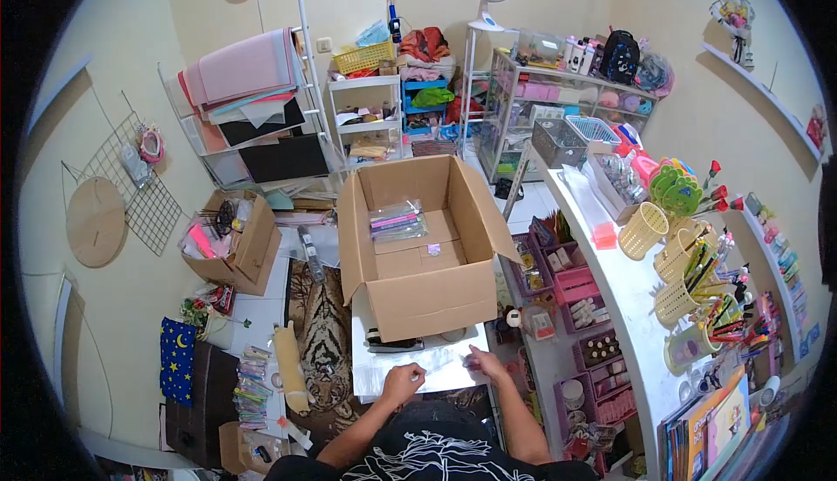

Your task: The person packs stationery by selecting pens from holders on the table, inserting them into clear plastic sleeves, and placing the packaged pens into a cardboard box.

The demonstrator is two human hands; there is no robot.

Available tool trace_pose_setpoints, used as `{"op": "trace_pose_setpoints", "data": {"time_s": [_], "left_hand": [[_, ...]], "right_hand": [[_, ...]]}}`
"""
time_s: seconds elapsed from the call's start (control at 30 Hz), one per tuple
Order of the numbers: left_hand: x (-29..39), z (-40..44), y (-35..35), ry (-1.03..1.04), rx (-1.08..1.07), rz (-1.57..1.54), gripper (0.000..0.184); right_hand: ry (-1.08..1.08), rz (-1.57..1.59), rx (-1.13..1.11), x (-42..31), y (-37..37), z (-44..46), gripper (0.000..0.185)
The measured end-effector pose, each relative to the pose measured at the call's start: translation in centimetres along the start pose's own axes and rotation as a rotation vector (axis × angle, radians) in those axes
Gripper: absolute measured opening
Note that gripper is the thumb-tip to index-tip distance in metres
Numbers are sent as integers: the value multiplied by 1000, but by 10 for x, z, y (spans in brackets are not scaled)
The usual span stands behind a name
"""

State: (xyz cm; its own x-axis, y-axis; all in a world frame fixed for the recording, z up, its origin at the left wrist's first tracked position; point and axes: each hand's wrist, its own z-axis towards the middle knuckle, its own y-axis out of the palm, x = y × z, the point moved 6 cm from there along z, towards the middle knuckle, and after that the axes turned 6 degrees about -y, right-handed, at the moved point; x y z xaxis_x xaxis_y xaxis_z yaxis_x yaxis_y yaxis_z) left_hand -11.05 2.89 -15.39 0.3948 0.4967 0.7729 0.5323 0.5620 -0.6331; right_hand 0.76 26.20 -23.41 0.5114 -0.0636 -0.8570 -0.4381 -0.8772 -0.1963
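Note:
Near the front edge of a white tabletop (370,376), my left hand (404,383) is closed, its fingertips pinched together; what they hold, if anything, is too small to make out. My right hand (486,364) is to its right, fingers partly apart over the surface. Between them shows a faint shiny patch, possibly clear plastic. Beyond my hands stands an open cardboard box (432,311), flaps spread. Inside it lies a clear packet of pink and purple pens (397,222). A dark object (392,341) sits at the box's near side, partly hidden beneath it.
On the right, a long white counter (610,263) carries pen baskets (676,302) and books (711,429). Purple trays of supplies (602,350) stand below it. To the left are another cardboard box (240,250), a tiger-pattern rug (318,333) and several packaged items (253,381).

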Motion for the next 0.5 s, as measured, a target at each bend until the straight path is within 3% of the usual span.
{"op": "trace_pose_setpoints", "data": {"time_s": [0.07, 0.1, 0.2, 0.27, 0.5], "left_hand": [[1, -1, 2, 1, -36, 5, 15], [0, -2, 3, -2, -38, 3, 15], [-1, -2, 5, 24, -42, 11, 15], [-2, -2, 1, 9, 3, -38, 15], [-11, -3, -6, -70, 36, -58, 16]], "right_hand": [[130, 397, -33, -24, 4, -21, 58], [134, 396, -34, -19, 5, -19, 58], [-102, 3, -26, -11, 5, -10, 42], [-120, -132, 34, 21, 3, 6, 40], [-78, -508, 246, 7, 1, -6, 37]]}}
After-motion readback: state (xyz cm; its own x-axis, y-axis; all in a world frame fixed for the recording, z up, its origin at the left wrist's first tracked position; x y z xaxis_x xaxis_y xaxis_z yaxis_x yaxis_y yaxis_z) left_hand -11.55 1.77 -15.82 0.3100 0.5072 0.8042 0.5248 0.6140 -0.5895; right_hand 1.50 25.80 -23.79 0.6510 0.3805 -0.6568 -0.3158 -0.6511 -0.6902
